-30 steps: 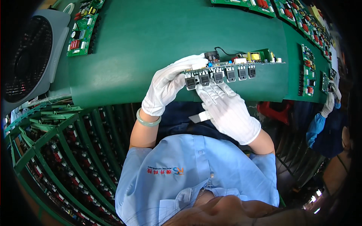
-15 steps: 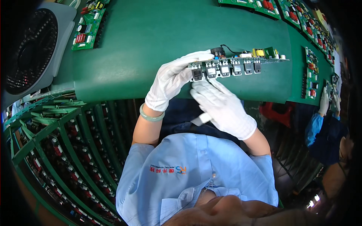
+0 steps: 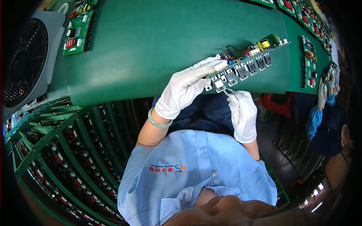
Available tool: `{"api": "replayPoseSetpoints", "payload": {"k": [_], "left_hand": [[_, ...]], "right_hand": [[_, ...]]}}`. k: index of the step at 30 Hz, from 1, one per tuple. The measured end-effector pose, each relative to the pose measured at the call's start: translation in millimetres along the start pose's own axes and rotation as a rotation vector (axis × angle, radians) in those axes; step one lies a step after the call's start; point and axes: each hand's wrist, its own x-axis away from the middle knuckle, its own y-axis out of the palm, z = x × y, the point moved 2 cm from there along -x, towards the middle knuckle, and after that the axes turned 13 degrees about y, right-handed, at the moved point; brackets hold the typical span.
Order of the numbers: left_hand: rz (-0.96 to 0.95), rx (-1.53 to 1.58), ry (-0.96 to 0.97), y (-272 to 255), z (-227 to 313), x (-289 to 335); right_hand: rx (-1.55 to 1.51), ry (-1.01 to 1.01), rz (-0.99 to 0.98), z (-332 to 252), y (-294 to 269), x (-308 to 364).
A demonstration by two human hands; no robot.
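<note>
A green circuit board (image 3: 249, 56) is held on edge above the bench's front, slanting up to the right. A row of black flat transistors (image 3: 241, 71) with pale pads hangs along its near side; yellow, red and white parts stand on its far side. My white-gloved left hand (image 3: 188, 84) grips the board's left end, fingers behind and thumb in front. Just below the leftmost transistors is my gloved right hand (image 3: 243, 113), its fingertips pinched together. A small dark tip shows at those fingertips, close to a transistor's lower edge; I cannot make out what it is.
A grey fan (image 3: 28, 56) stands at the left. Another circuit board (image 3: 79, 30) lies at the far left of the green bench (image 3: 132, 49); several more line the right side. Below left is a green rack (image 3: 64, 132) filled with boards. A co-worker's gloved hand (image 3: 322, 94) is at the right.
The board has turned, its right end rising and its left end dropping. My right hand has gone from flat and stretched beneath the board to pinched fingertips at the transistors.
</note>
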Motion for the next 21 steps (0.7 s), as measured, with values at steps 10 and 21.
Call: {"api": "replayPoseSetpoints", "payload": {"k": [10, 21], "left_hand": [[-0.038, -0.027, 0.059, -1.7, 0.2, -1.0], [-0.069, -0.034, 0.070, -0.8, -8.3, 2.7]], "right_hand": [[0.026, 0.054, 0.097, -11.4, 21.0, -1.6], [0.072, -0.015, 0.098, -12.7, 24.5, -0.2]]}}
